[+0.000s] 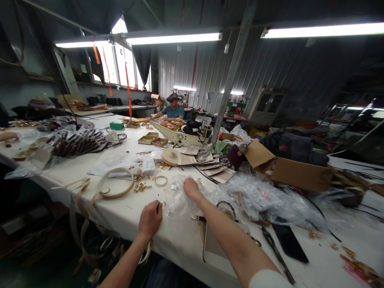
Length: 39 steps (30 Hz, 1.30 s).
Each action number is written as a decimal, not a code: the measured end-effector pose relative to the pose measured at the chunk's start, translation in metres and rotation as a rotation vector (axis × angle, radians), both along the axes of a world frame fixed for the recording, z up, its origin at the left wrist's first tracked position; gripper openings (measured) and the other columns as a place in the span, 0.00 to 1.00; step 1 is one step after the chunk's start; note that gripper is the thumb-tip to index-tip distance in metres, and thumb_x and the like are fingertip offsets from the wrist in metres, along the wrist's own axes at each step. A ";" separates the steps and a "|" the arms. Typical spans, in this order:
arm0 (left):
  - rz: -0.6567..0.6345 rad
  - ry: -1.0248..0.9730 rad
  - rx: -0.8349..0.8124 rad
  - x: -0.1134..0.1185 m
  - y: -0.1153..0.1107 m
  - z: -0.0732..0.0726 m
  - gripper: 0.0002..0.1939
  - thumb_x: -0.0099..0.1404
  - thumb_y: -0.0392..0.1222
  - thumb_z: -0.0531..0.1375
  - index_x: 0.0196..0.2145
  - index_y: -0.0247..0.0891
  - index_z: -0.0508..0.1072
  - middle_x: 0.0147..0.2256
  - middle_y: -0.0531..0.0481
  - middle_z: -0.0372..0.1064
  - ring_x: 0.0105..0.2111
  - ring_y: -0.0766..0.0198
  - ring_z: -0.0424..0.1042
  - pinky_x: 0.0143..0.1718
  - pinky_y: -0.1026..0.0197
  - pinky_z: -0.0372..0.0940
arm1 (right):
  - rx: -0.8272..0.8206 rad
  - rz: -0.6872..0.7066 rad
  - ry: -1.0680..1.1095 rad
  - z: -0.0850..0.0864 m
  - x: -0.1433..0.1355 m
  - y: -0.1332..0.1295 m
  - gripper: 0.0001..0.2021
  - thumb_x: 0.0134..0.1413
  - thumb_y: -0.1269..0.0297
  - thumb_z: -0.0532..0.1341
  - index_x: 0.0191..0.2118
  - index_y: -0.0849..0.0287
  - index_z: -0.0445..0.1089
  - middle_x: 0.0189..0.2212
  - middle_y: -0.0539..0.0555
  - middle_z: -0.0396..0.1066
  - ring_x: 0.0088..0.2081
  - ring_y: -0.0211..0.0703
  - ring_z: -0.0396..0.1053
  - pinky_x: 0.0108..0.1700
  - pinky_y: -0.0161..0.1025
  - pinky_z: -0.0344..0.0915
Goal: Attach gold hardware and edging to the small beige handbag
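My left hand (pixel 151 219) is closed near the front edge of the table, its fingers curled so that whatever they hold is hidden. Farther forward, my right hand (pixel 191 188) is closed over a clear plastic bag (pixel 175 196) that seems to hold small parts. Its fingertips are out of sight. Left of the bag lie a small roll of tape (pixel 161 181) and a pile of gold-coloured metal fittings (pixel 141 186). Under my right forearm rests a pale flat bag piece (pixel 214 244) with a dark edge.
A large coil of beige strip (pixel 118 194) hangs partly over the table edge. Scissors-like dark tool (pixel 277 254) and a phone (pixel 289 242) lie at right. Crumpled plastic (pixel 270 200) and a cardboard box (pixel 297 174) stand behind them. A co-worker (pixel 174 110) sits across the table.
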<state>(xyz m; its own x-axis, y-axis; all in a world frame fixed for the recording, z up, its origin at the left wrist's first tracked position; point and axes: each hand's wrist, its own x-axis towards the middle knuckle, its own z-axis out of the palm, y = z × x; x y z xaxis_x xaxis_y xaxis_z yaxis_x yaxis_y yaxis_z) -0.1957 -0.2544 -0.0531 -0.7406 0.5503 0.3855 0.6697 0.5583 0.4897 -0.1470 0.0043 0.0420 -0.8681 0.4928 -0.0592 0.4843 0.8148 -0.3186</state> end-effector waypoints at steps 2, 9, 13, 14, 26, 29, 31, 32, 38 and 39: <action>-0.001 -0.006 0.012 0.001 0.000 0.001 0.17 0.84 0.45 0.53 0.33 0.47 0.67 0.34 0.44 0.78 0.38 0.50 0.77 0.43 0.50 0.60 | -0.001 -0.031 0.019 0.001 0.005 -0.001 0.12 0.75 0.61 0.69 0.54 0.61 0.86 0.51 0.67 0.86 0.54 0.57 0.84 0.55 0.45 0.76; -0.014 -0.013 0.036 0.001 -0.001 0.002 0.17 0.83 0.45 0.53 0.33 0.47 0.66 0.34 0.45 0.79 0.38 0.50 0.78 0.44 0.51 0.61 | -0.041 0.074 0.235 0.017 0.040 0.007 0.07 0.73 0.67 0.68 0.47 0.54 0.87 0.57 0.56 0.85 0.54 0.49 0.82 0.55 0.39 0.72; -0.036 -0.007 0.010 0.001 -0.003 0.005 0.17 0.84 0.45 0.52 0.33 0.47 0.66 0.33 0.44 0.78 0.36 0.50 0.77 0.42 0.51 0.58 | -0.082 0.015 0.469 0.031 0.098 0.025 0.11 0.78 0.63 0.63 0.53 0.55 0.84 0.55 0.57 0.86 0.56 0.50 0.81 0.61 0.41 0.73; -0.045 -0.001 0.002 0.001 -0.003 0.005 0.17 0.84 0.45 0.52 0.33 0.47 0.66 0.33 0.45 0.78 0.36 0.51 0.77 0.41 0.52 0.57 | -0.107 -0.038 0.552 0.031 0.119 0.029 0.13 0.79 0.61 0.61 0.56 0.56 0.83 0.55 0.59 0.86 0.54 0.50 0.81 0.60 0.42 0.75; -0.197 -0.174 -0.287 -0.033 0.011 0.044 0.15 0.79 0.41 0.55 0.33 0.46 0.76 0.37 0.43 0.85 0.41 0.48 0.84 0.45 0.54 0.65 | -0.361 -0.287 0.907 -0.036 0.312 -0.030 0.09 0.71 0.60 0.68 0.46 0.50 0.88 0.46 0.57 0.88 0.49 0.56 0.84 0.55 0.49 0.79; -0.239 -0.008 -0.217 -0.024 0.012 0.067 0.17 0.82 0.48 0.54 0.35 0.46 0.76 0.36 0.43 0.83 0.39 0.46 0.82 0.45 0.50 0.65 | -0.360 -0.248 0.832 -0.049 0.315 -0.042 0.09 0.69 0.65 0.68 0.46 0.50 0.88 0.45 0.56 0.88 0.49 0.57 0.84 0.56 0.51 0.78; -0.306 0.191 -0.196 -0.007 0.015 0.084 0.16 0.83 0.45 0.53 0.38 0.46 0.77 0.39 0.41 0.83 0.44 0.44 0.82 0.53 0.46 0.67 | -0.367 -0.242 0.815 -0.055 0.315 -0.044 0.10 0.69 0.65 0.67 0.47 0.49 0.89 0.46 0.56 0.88 0.50 0.58 0.84 0.56 0.53 0.78; -0.361 0.291 -0.207 0.004 0.017 0.093 0.16 0.82 0.41 0.52 0.39 0.46 0.77 0.42 0.40 0.84 0.49 0.43 0.82 0.59 0.43 0.66 | -0.379 -0.242 0.827 -0.059 0.315 -0.045 0.10 0.69 0.64 0.67 0.47 0.48 0.89 0.46 0.56 0.88 0.50 0.59 0.85 0.56 0.53 0.78; -0.504 0.186 -0.129 0.047 0.033 0.109 0.12 0.74 0.30 0.59 0.38 0.44 0.79 0.51 0.37 0.84 0.66 0.42 0.76 0.76 0.35 0.54 | -0.508 -0.275 0.918 -0.077 0.315 -0.041 0.12 0.68 0.48 0.71 0.45 0.46 0.90 0.46 0.58 0.89 0.50 0.64 0.85 0.60 0.60 0.79; -0.464 0.141 -0.118 0.042 0.033 0.106 0.09 0.73 0.32 0.62 0.40 0.44 0.80 0.49 0.38 0.85 0.62 0.43 0.78 0.74 0.36 0.58 | -0.528 -0.288 0.920 -0.079 0.315 -0.039 0.14 0.66 0.45 0.72 0.44 0.47 0.90 0.47 0.59 0.89 0.50 0.66 0.84 0.61 0.62 0.79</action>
